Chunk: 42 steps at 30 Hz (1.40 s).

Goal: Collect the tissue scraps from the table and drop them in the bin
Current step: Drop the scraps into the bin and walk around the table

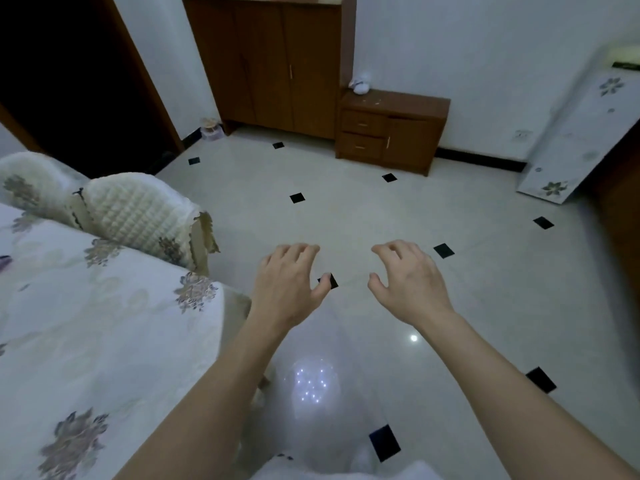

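Across the room stands a low brown bedside table with small pale scraps scattered on its top and a white crumpled lump at its back left corner. A small bin-like container sits on the floor by the tall cabinet; it is too small to tell for sure. My left hand and my right hand hover side by side over the floor, palms down, fingers loosely curled, holding nothing. Both are far from the table.
A bed with a floral cover and two pillows fills the left side. A tall brown cabinet stands at the back, a dark doorway at the far left. A flowered white panel leans at the right. The tiled floor lies between.
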Motion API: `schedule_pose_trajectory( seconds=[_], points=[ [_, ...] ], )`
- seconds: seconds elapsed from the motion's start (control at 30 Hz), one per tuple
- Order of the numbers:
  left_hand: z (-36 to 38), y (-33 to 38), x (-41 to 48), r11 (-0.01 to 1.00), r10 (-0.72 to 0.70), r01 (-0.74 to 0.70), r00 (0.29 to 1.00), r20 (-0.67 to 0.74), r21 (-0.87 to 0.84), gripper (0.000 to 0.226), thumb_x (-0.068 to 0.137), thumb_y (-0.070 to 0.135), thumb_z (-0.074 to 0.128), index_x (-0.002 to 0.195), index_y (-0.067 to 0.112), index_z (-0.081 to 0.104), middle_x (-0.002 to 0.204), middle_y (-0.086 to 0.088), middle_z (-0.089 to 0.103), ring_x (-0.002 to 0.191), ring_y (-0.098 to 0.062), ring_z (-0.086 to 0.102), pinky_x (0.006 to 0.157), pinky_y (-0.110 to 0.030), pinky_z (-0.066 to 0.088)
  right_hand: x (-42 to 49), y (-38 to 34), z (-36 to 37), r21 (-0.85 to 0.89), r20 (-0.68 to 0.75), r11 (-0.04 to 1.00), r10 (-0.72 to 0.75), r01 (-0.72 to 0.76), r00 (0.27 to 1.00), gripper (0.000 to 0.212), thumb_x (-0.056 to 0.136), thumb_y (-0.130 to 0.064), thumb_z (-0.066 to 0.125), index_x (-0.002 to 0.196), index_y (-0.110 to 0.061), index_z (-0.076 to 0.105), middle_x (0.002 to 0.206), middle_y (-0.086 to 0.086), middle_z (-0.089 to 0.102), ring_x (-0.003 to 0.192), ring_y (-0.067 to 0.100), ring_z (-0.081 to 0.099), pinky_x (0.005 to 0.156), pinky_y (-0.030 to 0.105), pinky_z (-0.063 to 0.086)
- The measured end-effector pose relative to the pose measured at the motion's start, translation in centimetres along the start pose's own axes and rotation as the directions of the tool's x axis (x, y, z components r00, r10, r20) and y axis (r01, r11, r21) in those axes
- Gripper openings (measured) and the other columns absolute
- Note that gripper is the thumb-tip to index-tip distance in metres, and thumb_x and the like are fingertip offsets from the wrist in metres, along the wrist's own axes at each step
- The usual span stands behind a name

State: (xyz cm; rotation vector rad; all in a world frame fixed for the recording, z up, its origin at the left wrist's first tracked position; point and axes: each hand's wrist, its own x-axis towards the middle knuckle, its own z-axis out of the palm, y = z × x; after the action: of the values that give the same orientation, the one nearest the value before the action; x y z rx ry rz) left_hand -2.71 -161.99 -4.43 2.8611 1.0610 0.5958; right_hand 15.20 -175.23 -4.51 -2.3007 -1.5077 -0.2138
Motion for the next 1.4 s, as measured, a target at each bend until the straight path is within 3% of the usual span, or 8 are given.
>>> schedule_pose_trajectory(
  seconds=[0.43, 0.9, 1.4],
  points=[
    [4.0, -5.5, 11.9, 0.988, -0.141, 0.142, 0.990, -0.019, 0.069, 0.049, 0.084, 0.050, 0.050, 0.121, 0.020, 0.061, 0.117, 0.001, 0.067, 0.107, -0.024, 0.060, 0.086, -0.038, 0.049, 15.2, 2.6, 6.4, 0.083, 0.059, 0.990, -0.121, 0.116, 0.991, 0.039, 0.080, -0.031, 0.062, 0.115, -0.014, 0.064, 0.106, 0.004, 0.063, 0.100, 0.027, 0.058, 0.082, 0.040, 0.048],
    [7.4, -23.4, 30.7, 0.955, -0.271, 0.281, 0.956, -0.110, 0.097, 0.048, 0.081, 0.048, 0.050, 0.114, 0.017, 0.065, 0.110, 0.000, 0.069, 0.102, -0.026, 0.062, 0.080, -0.038, 0.050, 43.0, -3.2, 15.9, 0.082, 0.104, 0.961, -0.271, 0.264, 0.957, 0.041, 0.084, -0.032, 0.060, 0.120, -0.014, 0.062, 0.109, 0.006, 0.063, 0.102, 0.028, 0.058, 0.084, 0.039, 0.048],
    [10.7, -37.4, 41.6, 0.873, -0.458, 0.471, 0.881, -0.118, 0.130, 0.047, 0.082, 0.046, 0.053, 0.116, 0.017, 0.064, 0.113, -0.001, 0.069, 0.104, -0.025, 0.061, 0.080, -0.040, 0.052, 61.4, -10.8, 27.3, 0.231, 0.119, 0.884, -0.440, 0.406, 0.890, 0.040, 0.079, -0.033, 0.058, 0.113, -0.014, 0.065, 0.106, 0.006, 0.064, 0.099, 0.029, 0.059, 0.082, 0.039, 0.049]
  ],
)
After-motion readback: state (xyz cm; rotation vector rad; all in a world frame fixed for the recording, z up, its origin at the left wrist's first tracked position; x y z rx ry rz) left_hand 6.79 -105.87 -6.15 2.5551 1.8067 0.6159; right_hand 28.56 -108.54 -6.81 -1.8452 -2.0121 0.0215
